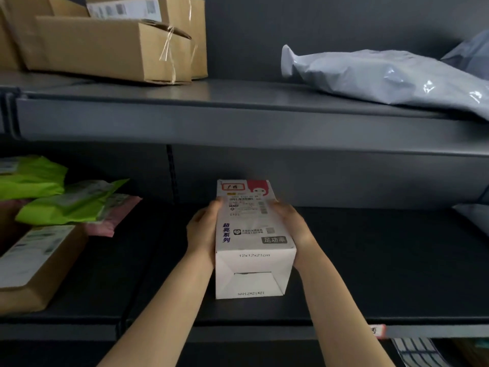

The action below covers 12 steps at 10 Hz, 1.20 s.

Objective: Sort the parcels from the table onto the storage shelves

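Observation:
A long white carton (252, 250) with a shipping label and red print on its far end lies lengthwise on the dark lower shelf (370, 260), its near end toward me. My left hand (202, 230) presses against its left side and my right hand (292, 223) against its right side, fingers wrapped over the top edges. The carton's bottom appears to rest on the shelf board.
On the lower shelf's left lie green mailers (66, 200), a pink mailer (116, 215) and a brown box (37, 263). The upper shelf (238, 109) carries brown cartons (111, 46) at left and a grey poly bag (383, 75) at right. Another grey bag (473, 215) peeks in at far right.

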Each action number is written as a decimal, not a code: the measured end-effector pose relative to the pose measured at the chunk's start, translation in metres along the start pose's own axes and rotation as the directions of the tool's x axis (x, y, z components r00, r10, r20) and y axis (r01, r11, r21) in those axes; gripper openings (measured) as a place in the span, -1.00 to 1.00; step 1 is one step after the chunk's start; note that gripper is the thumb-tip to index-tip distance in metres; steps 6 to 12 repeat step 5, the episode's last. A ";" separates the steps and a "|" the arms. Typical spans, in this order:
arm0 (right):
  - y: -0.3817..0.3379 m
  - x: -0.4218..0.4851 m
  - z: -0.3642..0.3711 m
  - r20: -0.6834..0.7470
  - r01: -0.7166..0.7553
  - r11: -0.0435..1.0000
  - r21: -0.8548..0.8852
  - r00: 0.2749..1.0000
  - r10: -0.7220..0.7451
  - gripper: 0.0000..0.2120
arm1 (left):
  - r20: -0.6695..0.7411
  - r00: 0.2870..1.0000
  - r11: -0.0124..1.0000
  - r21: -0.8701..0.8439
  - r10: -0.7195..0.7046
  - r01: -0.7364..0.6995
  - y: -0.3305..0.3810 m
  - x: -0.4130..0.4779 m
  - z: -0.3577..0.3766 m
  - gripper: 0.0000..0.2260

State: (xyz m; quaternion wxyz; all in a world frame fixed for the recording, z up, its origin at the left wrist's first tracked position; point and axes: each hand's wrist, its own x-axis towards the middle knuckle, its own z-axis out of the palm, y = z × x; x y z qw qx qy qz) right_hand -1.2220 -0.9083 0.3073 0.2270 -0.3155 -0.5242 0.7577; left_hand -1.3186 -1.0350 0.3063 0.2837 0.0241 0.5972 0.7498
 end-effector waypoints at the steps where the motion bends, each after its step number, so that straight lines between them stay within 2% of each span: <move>1: -0.003 0.007 0.002 -0.049 -0.004 0.998 -0.060 0.999 0.001 -0.60 | 0.009 1.000 1.000 0.030 -0.007 0.007 0.005 0.004 0.003 -0.62; 2: -0.001 0.008 0.000 -0.061 -0.015 0.999 -0.028 0.998 0.014 -0.50 | -0.020 1.000 0.999 0.048 0.003 -0.003 0.011 0.010 0.002 -0.55; 3: -0.003 -0.003 -0.004 -0.098 0.009 0.999 -0.044 0.995 -0.013 -0.30 | -0.071 0.994 0.994 0.082 0.081 -0.076 0.021 0.006 -0.005 -0.53; 4: -0.010 -0.032 -0.002 -0.172 0.177 0.979 -0.098 0.966 -0.192 -0.41 | -0.026 0.974 0.969 0.116 0.224 -0.220 0.031 -0.011 -0.015 -0.59; 5: -0.016 -0.067 0.005 -0.245 0.349 0.915 -0.203 0.887 -0.392 -0.69 | 0.050 0.950 0.945 0.093 0.310 -0.313 0.038 -0.034 -0.023 -0.66; 12: -0.016 -0.067 0.005 -0.245 0.349 0.915 -0.203 0.887 -0.392 -0.69 | 0.050 0.950 0.945 0.093 0.310 -0.313 0.038 -0.034 -0.023 -0.66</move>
